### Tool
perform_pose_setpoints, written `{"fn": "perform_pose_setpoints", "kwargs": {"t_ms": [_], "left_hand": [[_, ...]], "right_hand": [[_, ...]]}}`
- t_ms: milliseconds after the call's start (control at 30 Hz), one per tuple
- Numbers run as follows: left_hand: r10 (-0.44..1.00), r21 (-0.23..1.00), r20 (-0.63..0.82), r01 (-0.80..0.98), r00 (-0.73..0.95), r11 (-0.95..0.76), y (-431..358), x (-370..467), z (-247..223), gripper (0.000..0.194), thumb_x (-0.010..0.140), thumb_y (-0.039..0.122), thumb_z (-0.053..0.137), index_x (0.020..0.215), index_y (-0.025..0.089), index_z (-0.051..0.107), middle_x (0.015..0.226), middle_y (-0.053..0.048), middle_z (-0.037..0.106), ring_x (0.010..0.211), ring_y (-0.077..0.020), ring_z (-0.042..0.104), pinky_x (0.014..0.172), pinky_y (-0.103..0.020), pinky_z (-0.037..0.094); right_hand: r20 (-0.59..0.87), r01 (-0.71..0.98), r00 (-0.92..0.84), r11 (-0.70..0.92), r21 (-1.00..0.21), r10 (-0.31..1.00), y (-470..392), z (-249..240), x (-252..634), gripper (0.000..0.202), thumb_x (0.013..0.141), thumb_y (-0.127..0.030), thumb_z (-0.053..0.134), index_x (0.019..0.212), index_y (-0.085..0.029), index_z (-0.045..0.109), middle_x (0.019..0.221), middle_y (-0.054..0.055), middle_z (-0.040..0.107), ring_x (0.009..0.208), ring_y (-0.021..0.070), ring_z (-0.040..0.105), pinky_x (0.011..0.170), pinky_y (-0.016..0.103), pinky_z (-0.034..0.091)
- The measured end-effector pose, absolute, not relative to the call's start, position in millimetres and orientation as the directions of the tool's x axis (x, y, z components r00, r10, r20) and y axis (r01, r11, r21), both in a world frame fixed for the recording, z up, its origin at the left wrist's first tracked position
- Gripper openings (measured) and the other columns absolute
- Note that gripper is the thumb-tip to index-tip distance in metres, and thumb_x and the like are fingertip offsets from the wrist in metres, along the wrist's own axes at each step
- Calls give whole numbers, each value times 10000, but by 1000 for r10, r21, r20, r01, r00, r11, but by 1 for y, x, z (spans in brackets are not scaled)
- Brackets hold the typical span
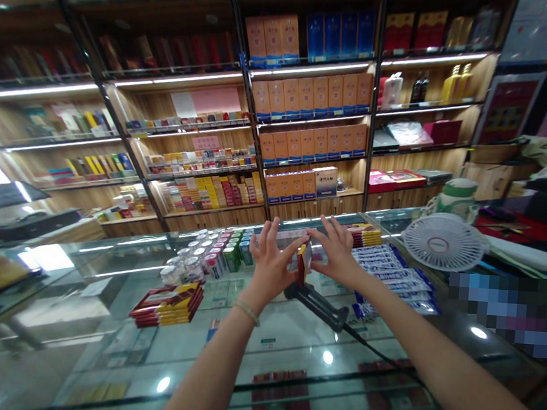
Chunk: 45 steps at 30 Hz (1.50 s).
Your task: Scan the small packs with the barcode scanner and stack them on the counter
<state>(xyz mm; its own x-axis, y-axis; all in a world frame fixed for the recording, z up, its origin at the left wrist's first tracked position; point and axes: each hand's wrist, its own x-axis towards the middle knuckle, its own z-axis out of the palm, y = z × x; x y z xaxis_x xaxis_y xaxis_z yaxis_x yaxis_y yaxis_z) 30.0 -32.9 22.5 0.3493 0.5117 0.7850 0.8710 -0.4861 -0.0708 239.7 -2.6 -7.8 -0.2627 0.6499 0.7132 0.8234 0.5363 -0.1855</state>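
A small flat red-and-yellow packet stands nearly edge-on between my hands, above the glass counter. My left hand pinches its left side between thumb and index finger, the other fingers spread upward. From the right, my right hand grips the packet with thumb and index finger, its other fingers also raised. Just beneath lies a dark handheld barcode scanner with a cable trailing right. A stack of similar red-and-yellow packets sits left of my left hand. More such packets are stacked behind my right hand.
Several round tubs and green containers stand in rows at the counter's back. Blue-and-white packets fan out at right, near a white fan and a green-lidded jug. Shelves of boxed goods line the wall.
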Motion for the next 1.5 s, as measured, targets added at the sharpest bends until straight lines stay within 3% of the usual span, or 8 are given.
{"fn": "perform_pose_setpoints", "kwargs": {"t_ms": [133, 267, 500, 567, 700, 833, 1100, 1500], "left_hand": [[518, -70, 776, 866, 360, -495, -33, 32, 20, 614, 754, 593, 777, 1333, 442, 637, 1705, -63, 149, 1548, -415, 159, 1227, -613, 47], [537, -62, 764, 868, 359, -492, -33, 30, 22, 679, 749, 606, 776, 1379, 421, 601, 1708, -83, 110, 1553, -415, 132, 1228, -602, 52], [524, 1, 807, 887, 272, -462, -22, 11, 26, 1233, 716, 783, 685, 1616, 127, 157, 1644, -304, 149, 1554, -416, 118, 1217, -622, 91], [491, -40, 826, 898, 276, -437, -22, 8, 29, 1228, 693, 806, 685, 1608, 138, 212, 1644, -296, 172, 1550, -424, 131, 1222, -616, 59], [450, -171, 827, 913, 337, -370, -31, 11, 35, 1034, 677, 773, 731, 1533, 277, 432, 1656, -218, 242, 1532, -426, 209, 1225, -602, 7], [444, -241, 812, 911, 378, -334, -36, 17, 38, 926, 674, 706, 784, 1485, 367, 492, 1645, -177, 313, 1515, -413, 269, 1219, -618, -4], [473, -300, 763, 890, 440, -343, -34, 14, 37, 853, 629, 609, 870, 1381, 331, 579, 1650, -150, 325, 1529, -396, 246, 1224, -633, -34], [446, -241, 800, 896, 401, -373, -27, -11, 39, 718, 687, 571, 844, 1320, 321, 615, 1640, -147, 347, 1516, -392, 274, 1223, -647, -15]], "right_hand": [[735, 818, -269, 550, -167, 623, -5, -6, 239, 645, 802, -367, 723, 1414, -320, 523, 1686, 107, 233, 1559, 360, 138, 1196, 647, 145], [752, 814, -280, 563, -144, 597, -8, 0, 241, 636, 799, -381, 724, 1400, -291, 538, 1691, 123, 207, 1563, 357, 123, 1207, 638, 121], [785, 869, -265, 492, -57, 560, -16, 8, 248, 623, 792, -488, 719, 1334, -220, 571, 1689, 157, 202, 1557, 383, 128, 1224, 627, 26], [794, 887, -272, 462, -13, 544, -16, 9, 249, 606, 794, -507, 714, 1303, -203, 585, 1683, 168, 217, 1549, 389, 150, 1225, 623, 14], [814, 898, -300, 434, 65, 498, -17, 9, 248, 595, 785, -484, 715, 1274, -171, 587, 1662, 188, 270, 1534, 397, 187, 1219, 636, 4], [826, 890, -344, 434, 137, 446, -19, 11, 247, 577, 792, -451, 690, 1271, -151, 577, 1641, 204, 312, 1526, 388, 209, 1216, 636, -8], [816, 888, -375, 424, 180, 440, -22, 11, 245, 587, 817, -461, 658, 1302, -146, 563, 1641, 188, 321, 1529, 357, 197, 1229, 599, -1], [767, 906, -375, 380, 185, 520, -28, 21, 225, 715, 840, -502, 708, 1447, -185, 504, 1676, 201, 221, 1542, 364, 166, 1210, 609, 44]]}}
